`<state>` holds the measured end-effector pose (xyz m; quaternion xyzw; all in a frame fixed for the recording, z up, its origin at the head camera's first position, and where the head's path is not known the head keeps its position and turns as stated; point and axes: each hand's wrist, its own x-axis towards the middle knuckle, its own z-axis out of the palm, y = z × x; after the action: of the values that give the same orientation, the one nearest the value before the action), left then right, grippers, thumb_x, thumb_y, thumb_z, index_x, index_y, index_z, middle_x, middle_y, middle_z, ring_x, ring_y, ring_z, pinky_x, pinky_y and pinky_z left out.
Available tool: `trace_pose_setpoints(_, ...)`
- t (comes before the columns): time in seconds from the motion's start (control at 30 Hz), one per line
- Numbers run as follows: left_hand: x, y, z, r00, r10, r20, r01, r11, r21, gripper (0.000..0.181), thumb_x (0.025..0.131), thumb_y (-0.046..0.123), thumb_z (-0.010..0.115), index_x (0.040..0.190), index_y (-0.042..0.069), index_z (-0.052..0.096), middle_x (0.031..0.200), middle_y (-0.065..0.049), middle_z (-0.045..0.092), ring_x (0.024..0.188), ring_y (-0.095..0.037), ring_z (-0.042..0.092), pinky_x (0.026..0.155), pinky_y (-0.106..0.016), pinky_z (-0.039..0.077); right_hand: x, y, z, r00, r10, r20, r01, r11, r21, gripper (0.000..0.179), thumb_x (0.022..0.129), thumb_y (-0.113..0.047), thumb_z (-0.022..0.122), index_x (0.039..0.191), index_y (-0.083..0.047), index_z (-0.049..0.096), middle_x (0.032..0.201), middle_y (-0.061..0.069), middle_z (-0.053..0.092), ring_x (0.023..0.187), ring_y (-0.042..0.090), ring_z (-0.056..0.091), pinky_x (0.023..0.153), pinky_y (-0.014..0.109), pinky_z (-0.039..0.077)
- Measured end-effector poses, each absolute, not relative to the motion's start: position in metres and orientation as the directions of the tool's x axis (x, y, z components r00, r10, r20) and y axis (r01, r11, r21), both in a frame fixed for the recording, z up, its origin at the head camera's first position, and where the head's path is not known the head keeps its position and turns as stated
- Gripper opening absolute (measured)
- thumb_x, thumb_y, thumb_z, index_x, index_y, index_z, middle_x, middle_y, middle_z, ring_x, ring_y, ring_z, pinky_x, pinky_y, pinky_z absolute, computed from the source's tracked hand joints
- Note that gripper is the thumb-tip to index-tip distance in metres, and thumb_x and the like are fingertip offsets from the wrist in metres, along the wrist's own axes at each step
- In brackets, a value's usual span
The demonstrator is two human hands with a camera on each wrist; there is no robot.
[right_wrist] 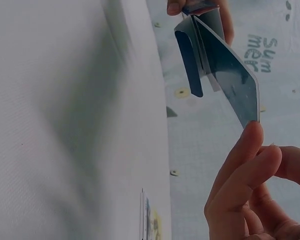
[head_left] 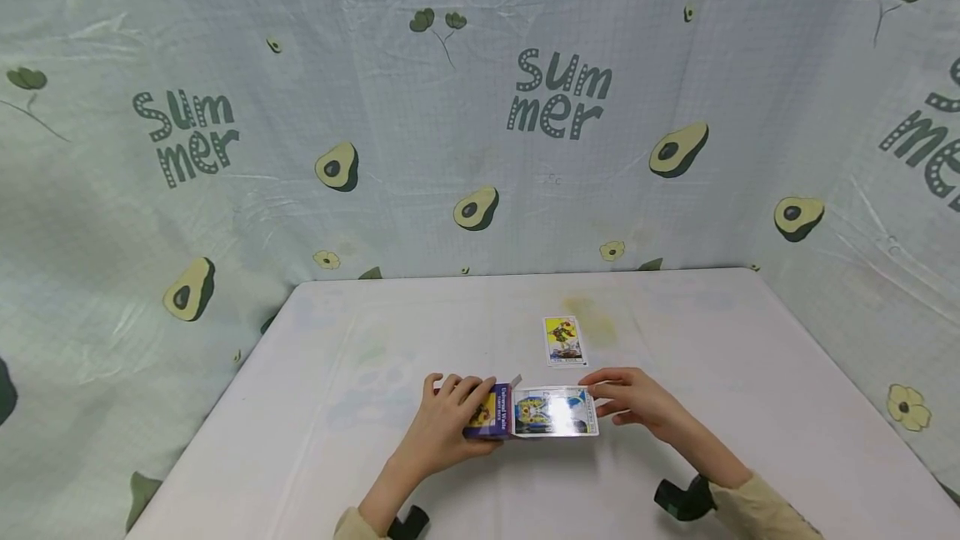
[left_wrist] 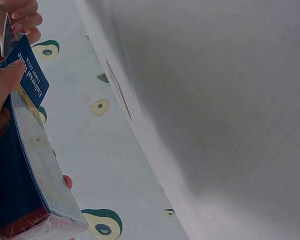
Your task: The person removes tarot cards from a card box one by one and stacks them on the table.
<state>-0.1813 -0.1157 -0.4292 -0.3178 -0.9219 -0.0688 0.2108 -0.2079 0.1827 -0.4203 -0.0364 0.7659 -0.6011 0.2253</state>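
A purple-blue tarot deck box [head_left: 501, 408] lies sideways in my left hand [head_left: 453, 415], which grips it around the sides. In the left wrist view the thumb presses near the raised lettered flap [left_wrist: 34, 75]. A shiny tarot card [head_left: 553, 412] juts far out of the box's open end, face up; from below, its dark blue back [right_wrist: 235, 72] shows. My right hand [head_left: 637, 400] pinches the card's outer end near a corner, with fingertips [right_wrist: 253, 131] right at the edge; the other fingers are loosely bent.
Beyond the box, a yellow picture card [head_left: 564, 340] lies face up on the white table [head_left: 420, 315]. A pale curtain [head_left: 405, 115] printed with avocados and lettering hangs behind the table and along its sides. Dark wrist devices [head_left: 684, 498] sit by the sleeves.
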Motion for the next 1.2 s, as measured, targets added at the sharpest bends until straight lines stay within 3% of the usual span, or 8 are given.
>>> trace_pose_setpoints(0.63,-0.183,-0.115,-0.431,-0.712,0.545,0.444,0.606,0.795,-0.003,0.078,0.060,0.056,0.072,0.125,0.019,0.049,0.106,0.004,0.055,0.092,-0.013,0.048,0.087,-0.046,0.032,-0.212,0.190,-0.414,-0.925,-0.185,-0.333,0.289,0.228,-0.930,0.043,0.085,-0.028,0.057,0.117,0.001,0.054,0.095,0.000,0.066,0.073,0.011,0.064,0.056,0.020,0.045)
trace_pose_setpoints(1.2,-0.182,-0.116,-0.432,-0.707,0.543,0.454,0.608,0.794,-0.003,0.079,0.058,0.056,0.072,0.124,0.018,0.050,0.105,0.004,0.055,0.091,-0.013,0.048,0.085,-0.044,0.032,-0.219,0.195,-0.415,-0.925,-0.184,-0.332,0.321,0.090,-0.943,0.046,0.088,-0.027,0.054,0.123,0.003,0.047,0.090,-0.006,0.063,0.079,0.009,0.063,0.061,0.020,0.048)
